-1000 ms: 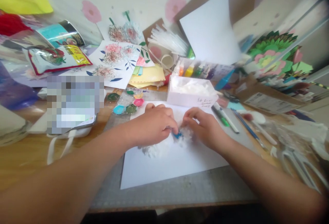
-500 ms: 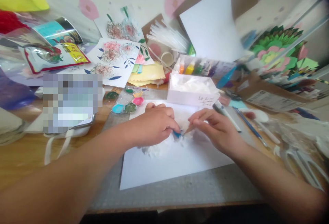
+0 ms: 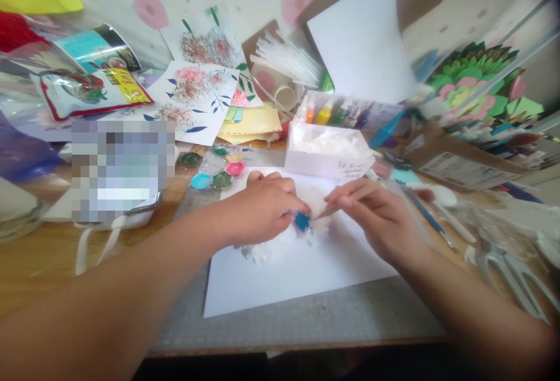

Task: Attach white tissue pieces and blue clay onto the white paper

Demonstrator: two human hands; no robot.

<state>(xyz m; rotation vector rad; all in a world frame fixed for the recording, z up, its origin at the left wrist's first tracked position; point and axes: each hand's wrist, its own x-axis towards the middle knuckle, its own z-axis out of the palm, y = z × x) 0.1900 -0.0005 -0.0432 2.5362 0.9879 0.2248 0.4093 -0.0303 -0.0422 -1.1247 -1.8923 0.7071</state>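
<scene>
My left hand (image 3: 266, 209) is closed over the white paper (image 3: 271, 287), its thumb and forefinger pinching a small blue piece (image 3: 301, 222) whose exact kind I cannot make out. In my right hand (image 3: 371, 212) is a thin light-brown wooden stick (image 3: 326, 212), slanting down with its tip close to the blue piece. White shredded flakes (image 3: 258, 251) lie on the paper under and around both hands. Part of the flakes is hidden by the left hand.
Behind the hands stands a white box (image 3: 326, 165) filled with white material. A palette (image 3: 222, 181) with several paint colours sits at left, near a phone (image 3: 151, 203). Scissors (image 3: 511, 276) and a blue paintbrush (image 3: 429, 217) lie at right. Painted flower sheets (image 3: 196, 98) are at the back.
More of the blue piece shows below my left fingertips. My right hand and the stick have shifted slightly to the right and up. The camera view has moved a little.
</scene>
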